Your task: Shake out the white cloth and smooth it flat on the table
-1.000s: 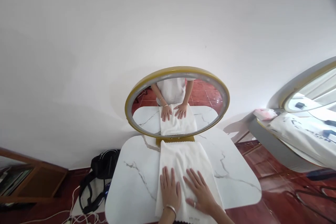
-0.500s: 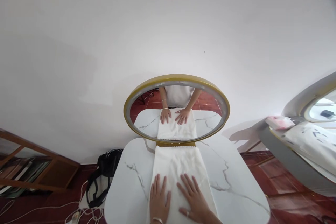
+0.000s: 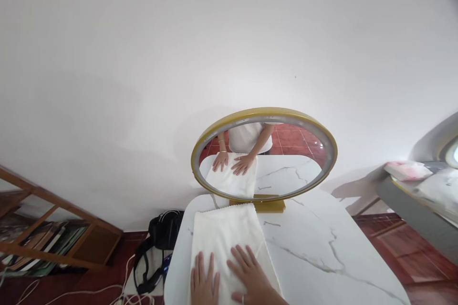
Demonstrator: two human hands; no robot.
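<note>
A white cloth (image 3: 229,228) with a scalloped edge lies on the left part of the white marble-patterned table (image 3: 304,248). My left hand (image 3: 204,281) rests flat on the cloth near its left edge, fingers spread. To its right, my right hand (image 3: 250,276) also presses flat on the cloth, fingers apart, with a ring on one finger. Behind the cloth stands an oval gold-rimmed mirror (image 3: 264,157) on a gold base (image 3: 268,204); both hands and the cloth are reflected in it.
A wooden shelf (image 3: 96,243) with books stands at the left. A black bag (image 3: 166,228) and white cables (image 3: 89,290) are beside the table. On the right, another table (image 3: 411,205) holds a pink-and-white packet (image 3: 408,170) and a white bag (image 3: 442,190).
The cloth has shifted left across the table with both my hands flat on it, uncovering more of the mirror's base. The view has also turned a little left.
</note>
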